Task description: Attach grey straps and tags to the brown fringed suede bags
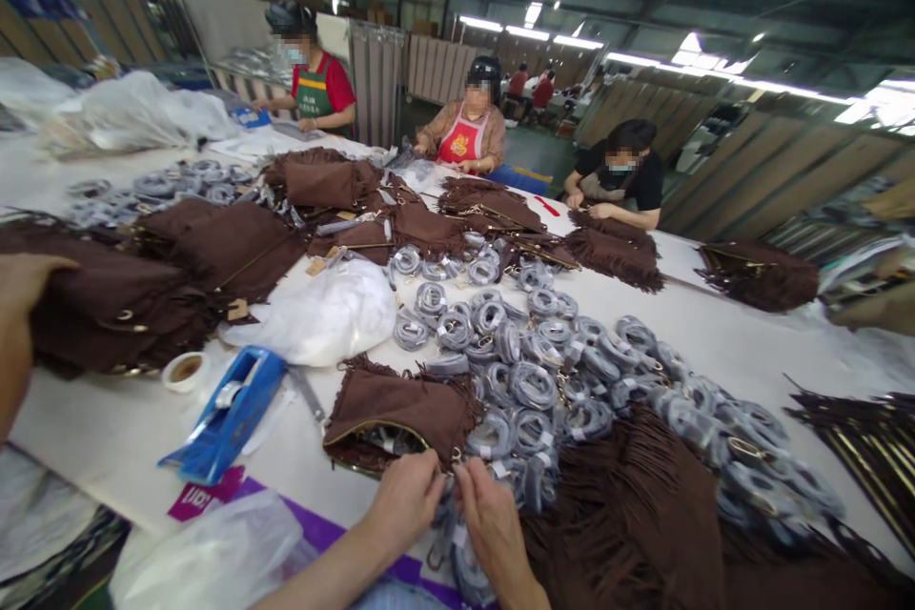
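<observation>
A small brown fringed bag (407,405) lies in front of me with its zipped mouth gaping toward me and some grey-white filling showing inside. My left hand (409,494) is closed in a pinch at the bag's near right corner. Beside it, my right hand (490,517) pinches at a small metal clip (456,457) at that same corner; the fingertips partly hide it. Below, between my wrists, hangs a coiled strap (468,562) in clear grey wrapping. To the right is a large heap of similar wrapped strap coils (533,386).
A blue tape dispenser (233,410), tape roll (186,372) and white plastic bag (329,310) lie left. Brown bags (636,505) lie right, zipper strips (872,448) beyond. Another person's hand (29,291) touches a brown bag at the left edge. Several co-workers sit across the table.
</observation>
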